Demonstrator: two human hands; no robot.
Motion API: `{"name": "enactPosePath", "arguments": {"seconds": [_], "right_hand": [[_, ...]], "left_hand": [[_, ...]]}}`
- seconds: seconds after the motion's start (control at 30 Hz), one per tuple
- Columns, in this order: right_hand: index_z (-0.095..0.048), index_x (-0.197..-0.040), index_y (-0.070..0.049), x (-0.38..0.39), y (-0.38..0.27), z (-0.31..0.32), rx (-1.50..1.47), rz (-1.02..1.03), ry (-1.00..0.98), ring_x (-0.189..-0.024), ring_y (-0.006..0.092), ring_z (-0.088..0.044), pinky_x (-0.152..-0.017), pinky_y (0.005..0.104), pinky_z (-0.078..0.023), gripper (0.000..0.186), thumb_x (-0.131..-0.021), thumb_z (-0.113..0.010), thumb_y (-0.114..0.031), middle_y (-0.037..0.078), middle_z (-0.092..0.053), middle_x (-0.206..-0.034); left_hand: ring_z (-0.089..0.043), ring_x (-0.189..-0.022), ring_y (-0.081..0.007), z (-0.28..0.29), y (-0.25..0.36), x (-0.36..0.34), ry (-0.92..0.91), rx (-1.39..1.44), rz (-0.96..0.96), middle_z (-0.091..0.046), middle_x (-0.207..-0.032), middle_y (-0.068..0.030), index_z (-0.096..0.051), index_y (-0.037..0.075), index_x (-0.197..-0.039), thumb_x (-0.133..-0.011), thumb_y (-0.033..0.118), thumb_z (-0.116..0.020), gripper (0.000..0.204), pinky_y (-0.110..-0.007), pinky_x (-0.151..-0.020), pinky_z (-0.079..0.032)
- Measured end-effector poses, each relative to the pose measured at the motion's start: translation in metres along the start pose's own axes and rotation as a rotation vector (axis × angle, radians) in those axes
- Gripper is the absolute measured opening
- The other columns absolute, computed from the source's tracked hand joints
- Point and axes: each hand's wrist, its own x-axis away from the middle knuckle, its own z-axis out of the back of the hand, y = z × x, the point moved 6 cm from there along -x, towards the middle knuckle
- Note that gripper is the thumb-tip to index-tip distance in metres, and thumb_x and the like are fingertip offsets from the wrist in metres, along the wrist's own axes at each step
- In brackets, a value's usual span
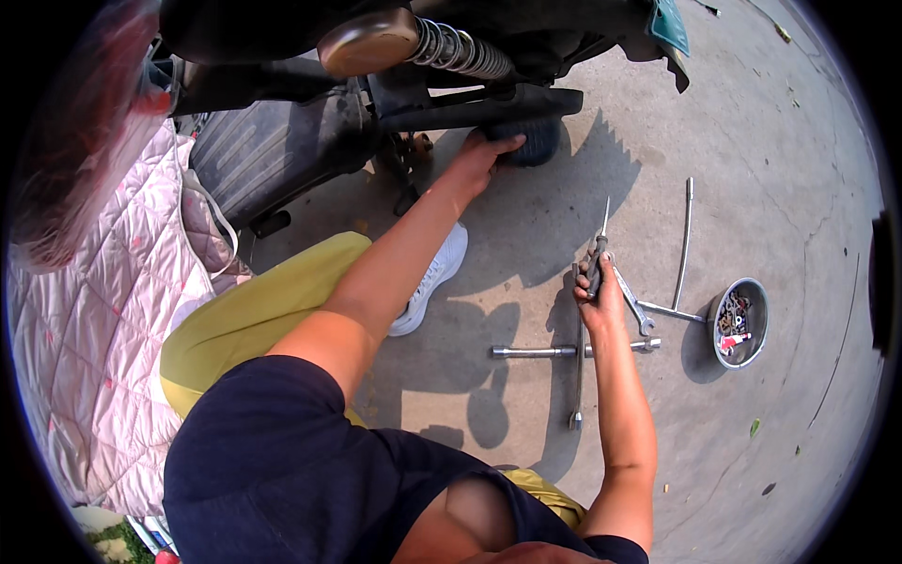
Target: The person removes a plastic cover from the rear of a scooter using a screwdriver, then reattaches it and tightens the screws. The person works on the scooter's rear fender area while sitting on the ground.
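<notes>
My left hand (481, 162) reaches under the scooter to its black tyre (534, 146). The thumb lies along the tyre's side, and the other fingers are mostly hidden. In my right hand (606, 293) is a screwdriver (599, 252) with a dark handle, its thin shaft pointing away from me. Right beside that hand is an open-end wrench (636, 306); whether it touches my fingers I cannot tell. A T-shaped socket wrench (540, 352) lies just below, on the concrete. Another long T-handled wrench (687, 246) rests farther right.
A round metal bowl (764, 315) of small hardware stands at right. The scooter's shock spring (460, 47) and dark footboard (282, 141) overhang the far side. A pink quilted cover (103, 329) hangs at left. My white shoe (437, 277) is under my left arm.
</notes>
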Motion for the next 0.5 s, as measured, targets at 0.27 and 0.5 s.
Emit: {"name": "enactPosePath", "arguments": {"seconds": [0.27,0.5], "right_hand": [[-0.049,-0.109,-0.008,0.019,0.000,-0.038,0.229,0.051,-0.132,-0.049,0.0094,-0.042,-0.040,0.0215,-0.030,0.030,-0.092,-0.054,-0.032,0.004,-0.051,-0.075],[-0.046,-0.098,-0.006,0.004,-0.012,-0.067,0.301,0.266,-0.113,-0.055,0.0107,-0.049,-0.043,0.0230,-0.038,0.027,-0.088,-0.061,-0.027,0.004,-0.052,-0.081]], "left_hand": [[-0.058,-0.103,-0.0218,0.005,-0.004,-0.004,0.085,0.021,-0.053,-0.055,-0.115,-0.0088,-0.046,0.000,-0.120,-0.075,0.009,-0.074,0.053,-0.038,-0.078,-0.053],[-0.057,-0.106,-0.0197,-0.003,0.005,0.001,0.120,-0.046,-0.042,-0.056,-0.117,-0.0088,-0.047,-0.001,-0.120,-0.078,0.009,-0.072,0.050,-0.033,-0.087,-0.049]]}}
